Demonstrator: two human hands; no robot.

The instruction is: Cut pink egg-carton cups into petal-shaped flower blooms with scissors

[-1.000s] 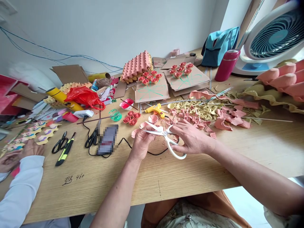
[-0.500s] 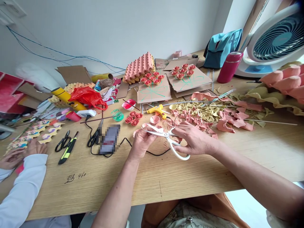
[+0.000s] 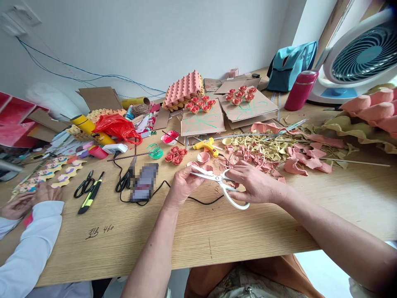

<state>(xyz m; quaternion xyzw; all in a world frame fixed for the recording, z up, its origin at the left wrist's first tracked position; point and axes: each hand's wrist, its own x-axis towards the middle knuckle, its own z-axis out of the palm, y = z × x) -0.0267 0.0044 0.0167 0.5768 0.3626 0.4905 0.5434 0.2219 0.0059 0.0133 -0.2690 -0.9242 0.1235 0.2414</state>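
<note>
My right hand point(image 3: 252, 184) grips a pair of white-handled scissors point(image 3: 233, 198), fingers and thumb in the loops. The blades are parted and point left toward my left hand point(image 3: 181, 186). My left fingers are pinched together right at the blade tips; what they hold is largely hidden. Just behind the blades are pink egg-carton cups point(image 3: 203, 157), some partly covered by my left hand. A cluster of painted red paper-pulp flowers point(image 3: 176, 155) lies beyond my left hand. A yellow glue gun point(image 3: 207, 145) rests behind the cups.
Pink and yellow carton scraps point(image 3: 263, 147) spread beyond my right hand. Flowers stand on cardboard sheets point(image 3: 203, 124) at the back. Left are a phone point(image 3: 144, 182), black scissors point(image 3: 83, 186) and a utility knife point(image 3: 90, 194). A co-worker's sleeve point(image 3: 40, 240) reaches in at far left.
The view has shifted slightly, moving the tabletop a little right and down. Both hands keep nearly the same pose, with the scissors still parted at my left fingers.
</note>
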